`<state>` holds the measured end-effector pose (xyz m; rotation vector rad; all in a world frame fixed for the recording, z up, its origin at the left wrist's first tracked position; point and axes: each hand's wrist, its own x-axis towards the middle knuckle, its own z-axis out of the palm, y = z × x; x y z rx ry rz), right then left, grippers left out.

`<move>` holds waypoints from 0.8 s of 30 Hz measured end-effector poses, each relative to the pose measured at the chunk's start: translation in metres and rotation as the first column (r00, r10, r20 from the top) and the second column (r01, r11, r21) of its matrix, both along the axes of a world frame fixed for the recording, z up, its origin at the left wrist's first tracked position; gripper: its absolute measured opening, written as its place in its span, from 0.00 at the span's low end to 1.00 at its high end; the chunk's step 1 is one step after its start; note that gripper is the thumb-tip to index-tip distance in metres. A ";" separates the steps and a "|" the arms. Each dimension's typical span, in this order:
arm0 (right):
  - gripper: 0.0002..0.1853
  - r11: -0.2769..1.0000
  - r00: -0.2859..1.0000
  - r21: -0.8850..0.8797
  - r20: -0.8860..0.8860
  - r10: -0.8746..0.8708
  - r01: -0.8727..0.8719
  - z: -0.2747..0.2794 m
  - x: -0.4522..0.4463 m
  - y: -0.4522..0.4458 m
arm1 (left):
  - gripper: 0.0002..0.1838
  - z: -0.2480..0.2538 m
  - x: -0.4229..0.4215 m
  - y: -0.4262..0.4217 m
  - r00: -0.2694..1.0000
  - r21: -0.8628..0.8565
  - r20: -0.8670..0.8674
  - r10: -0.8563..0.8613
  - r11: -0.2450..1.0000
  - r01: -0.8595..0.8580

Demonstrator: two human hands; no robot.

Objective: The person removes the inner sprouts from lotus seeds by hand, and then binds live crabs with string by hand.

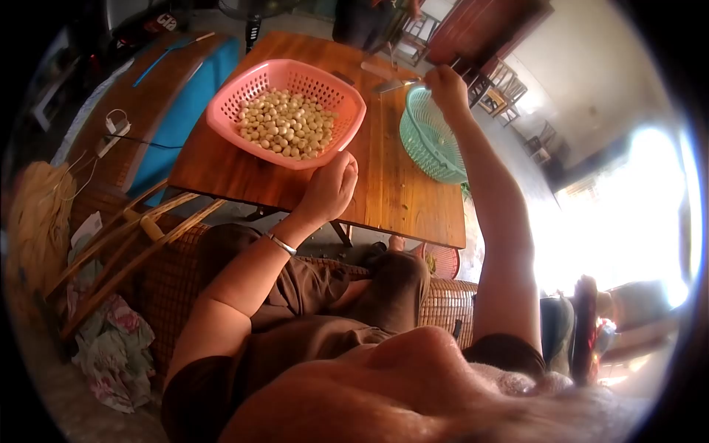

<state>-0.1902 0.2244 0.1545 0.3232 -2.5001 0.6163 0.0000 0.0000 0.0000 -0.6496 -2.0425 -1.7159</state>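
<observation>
A pink plastic basket [230, 122] stands on the wooden table, with many small round pale nut-like pieces [288, 125] in it. My left hand [334, 186] is closed in front of the basket's near right corner; what its fingers hold is hidden. Stretched forward, my right hand [448, 90] is closed at the far edge of a green plastic basket [432, 144]. A knife [396, 85] with a shiny blade points left from my right fist, and its handle end is covered by the fingers.
The wooden table [369, 199] ends just before my knees. At left are a bench with a blue panel [166, 148], a white charger [114, 125] and wooden poles [140, 236]. A red basket [445, 262] sits below the table. A person [365, 26] is beyond it.
</observation>
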 end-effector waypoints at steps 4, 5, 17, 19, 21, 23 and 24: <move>0.15 0.961 0.998 -0.269 -0.011 0.067 -0.068 0.014 -0.012 -0.002 | 0.09 0.004 -0.001 0.001 1.000 0.038 0.012 -0.003 0.999 0.002; 0.15 0.921 0.996 -0.385 0.035 0.086 -0.066 0.021 -0.012 -0.004 | 0.09 0.003 -0.002 0.002 1.000 0.041 0.019 -0.005 0.999 0.004; 0.20 0.657 0.916 -0.716 0.059 0.396 -0.238 0.044 -0.032 -0.013 | 0.10 -0.002 -0.009 0.001 0.995 0.045 -0.092 0.026 0.999 -0.022; 0.21 0.667 0.931 -0.720 0.083 0.355 -0.190 0.040 -0.015 -0.025 | 0.10 -0.002 -0.005 0.000 0.997 0.048 -0.072 0.028 0.999 -0.025; 0.17 0.630 0.947 -0.745 -0.007 0.320 -0.218 0.034 -0.007 -0.030 | 0.10 -0.002 -0.004 -0.001 0.998 0.054 -0.054 0.033 0.998 -0.031; 0.17 0.611 0.936 -0.767 0.039 0.351 -0.197 0.034 0.022 -0.033 | 0.09 -0.004 -0.005 0.000 0.999 0.048 -0.042 0.026 0.999 -0.024; 0.16 0.588 0.920 -0.790 0.079 0.383 -0.176 0.035 0.041 -0.036 | 0.09 -0.005 -0.006 0.000 0.999 0.053 -0.043 0.027 0.998 -0.025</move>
